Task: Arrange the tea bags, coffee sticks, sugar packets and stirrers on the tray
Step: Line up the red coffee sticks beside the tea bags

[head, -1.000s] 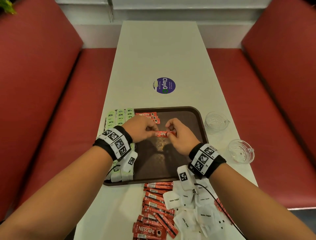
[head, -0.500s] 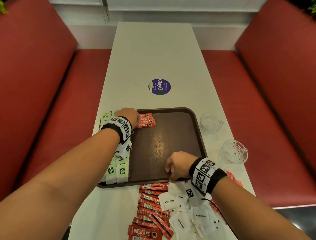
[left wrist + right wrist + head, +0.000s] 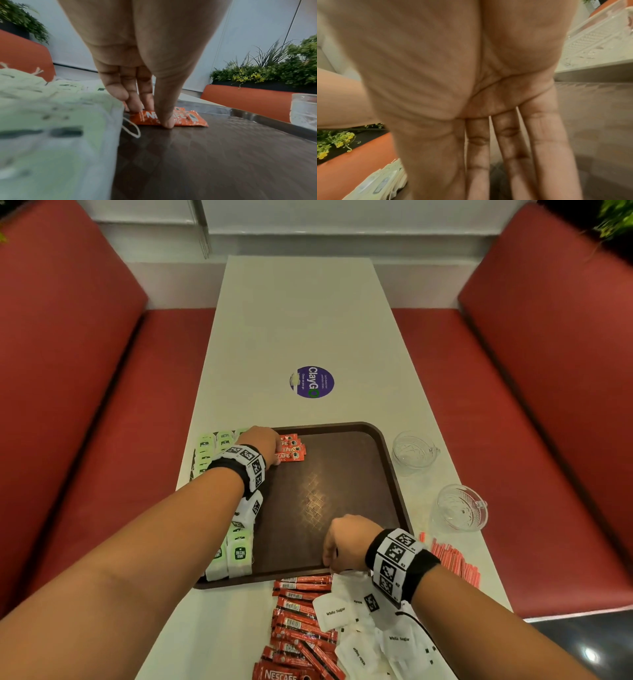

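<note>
From the head view, the left hand (image 3: 262,445) covers the coffee sticks (image 3: 291,449) at the far left corner of the tray (image 3: 394,474). The left wrist view shows its straight fingertips (image 3: 167,123) pressing on one stick. The right hand (image 3: 471,94) has its fingers spread straight and holds nothing.

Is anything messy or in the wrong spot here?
Yes. A loose heap of coffee sticks and sugar packets lies off the tray, overlapping at odd angles. Red stirrers lie scattered on the table too.
</note>
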`<action>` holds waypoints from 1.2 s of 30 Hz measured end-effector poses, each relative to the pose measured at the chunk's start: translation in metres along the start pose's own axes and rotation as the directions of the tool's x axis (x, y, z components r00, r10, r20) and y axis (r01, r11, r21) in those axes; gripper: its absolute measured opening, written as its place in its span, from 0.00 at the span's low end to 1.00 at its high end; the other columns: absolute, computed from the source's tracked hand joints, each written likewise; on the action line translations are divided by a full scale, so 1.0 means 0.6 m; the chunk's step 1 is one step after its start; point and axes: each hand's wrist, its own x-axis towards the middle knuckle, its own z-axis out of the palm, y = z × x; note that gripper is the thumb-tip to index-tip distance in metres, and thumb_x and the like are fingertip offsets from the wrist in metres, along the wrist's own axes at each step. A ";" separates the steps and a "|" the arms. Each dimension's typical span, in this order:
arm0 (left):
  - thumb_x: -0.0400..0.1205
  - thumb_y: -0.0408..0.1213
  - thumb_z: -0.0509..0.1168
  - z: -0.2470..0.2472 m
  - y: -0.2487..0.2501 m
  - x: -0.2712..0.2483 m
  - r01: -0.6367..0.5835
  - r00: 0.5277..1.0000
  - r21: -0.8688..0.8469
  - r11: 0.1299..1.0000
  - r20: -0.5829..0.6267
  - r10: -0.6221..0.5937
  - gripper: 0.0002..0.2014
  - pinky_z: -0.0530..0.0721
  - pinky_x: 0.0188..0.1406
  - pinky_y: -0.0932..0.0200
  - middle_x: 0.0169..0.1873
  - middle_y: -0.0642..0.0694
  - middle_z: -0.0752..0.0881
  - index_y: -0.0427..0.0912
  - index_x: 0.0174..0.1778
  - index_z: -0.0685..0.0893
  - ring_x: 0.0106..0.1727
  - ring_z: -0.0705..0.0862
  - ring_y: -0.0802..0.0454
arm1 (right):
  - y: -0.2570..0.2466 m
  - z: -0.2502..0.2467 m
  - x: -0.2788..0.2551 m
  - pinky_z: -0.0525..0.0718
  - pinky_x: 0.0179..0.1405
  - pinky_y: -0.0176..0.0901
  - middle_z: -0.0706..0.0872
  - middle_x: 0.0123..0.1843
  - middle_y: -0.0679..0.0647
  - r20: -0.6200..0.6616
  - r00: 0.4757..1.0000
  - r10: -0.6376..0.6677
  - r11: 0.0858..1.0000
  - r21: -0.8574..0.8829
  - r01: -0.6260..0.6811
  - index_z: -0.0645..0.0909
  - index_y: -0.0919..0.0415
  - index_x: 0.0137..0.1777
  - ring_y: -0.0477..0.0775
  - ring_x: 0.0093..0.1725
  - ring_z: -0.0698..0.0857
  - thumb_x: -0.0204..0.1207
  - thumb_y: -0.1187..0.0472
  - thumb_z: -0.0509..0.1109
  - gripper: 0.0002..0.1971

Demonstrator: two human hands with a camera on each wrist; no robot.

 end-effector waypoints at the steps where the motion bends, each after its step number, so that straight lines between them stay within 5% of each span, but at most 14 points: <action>1: 0.78 0.44 0.76 0.000 0.000 0.000 0.003 1.000 -0.004 1.000 -0.002 -0.003 0.17 0.81 0.62 0.54 0.60 0.46 0.87 0.48 0.62 0.88 0.61 0.84 0.46 | 0.000 0.000 0.000 0.86 0.59 0.44 0.92 0.53 0.45 -0.005 1.000 0.007 1.000 0.003 -0.007 0.93 0.50 0.52 0.49 0.50 0.88 0.74 0.60 0.77 0.09; 8: 0.79 0.49 0.73 -0.022 0.009 -0.053 -0.068 0.991 -0.100 0.993 -0.126 0.055 0.18 0.79 0.62 0.54 0.61 0.46 0.86 0.47 0.64 0.86 0.62 0.83 0.46 | -0.004 0.008 -0.015 0.83 0.53 0.40 0.91 0.53 0.46 -0.058 0.998 -0.006 0.999 0.044 0.008 0.92 0.50 0.54 0.48 0.49 0.86 0.75 0.60 0.76 0.10; 12: 0.80 0.50 0.71 -0.026 0.019 -0.152 -0.230 0.956 -0.196 0.953 -0.228 0.184 0.10 0.80 0.58 0.54 0.51 0.50 0.87 0.51 0.52 0.89 0.55 0.84 0.49 | -0.011 0.022 -0.029 0.85 0.55 0.44 0.91 0.54 0.46 -0.162 0.986 -0.045 0.995 0.080 0.058 0.89 0.50 0.57 0.49 0.53 0.87 0.76 0.54 0.76 0.10; 16: 0.82 0.51 0.69 0.014 0.028 -0.261 -0.346 0.936 -0.165 0.924 -0.127 0.328 0.08 0.79 0.56 0.56 0.47 0.58 0.83 0.54 0.51 0.89 0.50 0.79 0.58 | -0.021 0.041 -0.040 0.75 0.39 0.37 0.84 0.41 0.42 -0.231 0.969 -0.083 0.996 0.009 0.087 0.89 0.50 0.52 0.46 0.41 0.81 0.76 0.52 0.75 0.08; 20: 0.80 0.53 0.69 0.084 0.028 -0.323 -0.385 0.921 -0.097 0.918 0.025 0.389 0.10 0.78 0.58 0.56 0.50 0.57 0.82 0.55 0.53 0.88 0.54 0.78 0.57 | -0.034 0.062 -0.049 0.82 0.44 0.43 0.88 0.46 0.45 -0.268 0.960 -0.080 0.996 -0.053 0.068 0.89 0.50 0.52 0.50 0.44 0.85 0.73 0.49 0.75 0.10; 27: 0.79 0.56 0.69 0.170 0.031 -0.361 -0.359 0.933 -0.021 0.933 -0.019 0.359 0.18 0.77 0.61 0.52 0.55 0.54 0.80 0.58 0.65 0.84 0.58 0.77 0.53 | -0.059 0.092 -0.046 0.85 0.55 0.52 0.86 0.54 0.50 -0.307 0.950 -0.056 0.983 -0.181 0.000 0.86 0.49 0.57 0.56 0.55 0.85 0.75 0.49 0.74 0.12; 32: 0.80 0.54 0.68 0.182 0.038 -0.364 -0.345 0.934 0.029 0.938 -0.083 0.346 0.13 0.77 0.58 0.50 0.54 0.53 0.81 0.57 0.60 0.86 0.57 0.77 0.50 | -0.069 0.101 -0.045 0.78 0.51 0.48 0.87 0.50 0.50 -0.300 0.951 -0.070 0.975 -0.220 0.002 0.85 0.48 0.49 0.57 0.52 0.84 0.78 0.51 0.71 0.05; 36: 0.81 0.52 0.67 0.177 0.039 -0.369 -0.353 0.930 0.001 0.936 -0.112 0.351 0.10 0.76 0.57 0.51 0.52 0.54 0.82 0.56 0.54 0.85 0.55 0.77 0.52 | -0.071 0.098 -0.053 0.85 0.51 0.50 0.87 0.47 0.51 -0.273 0.958 -0.090 0.983 -0.177 0.042 0.81 0.51 0.45 0.57 0.49 0.85 0.74 0.56 0.70 0.02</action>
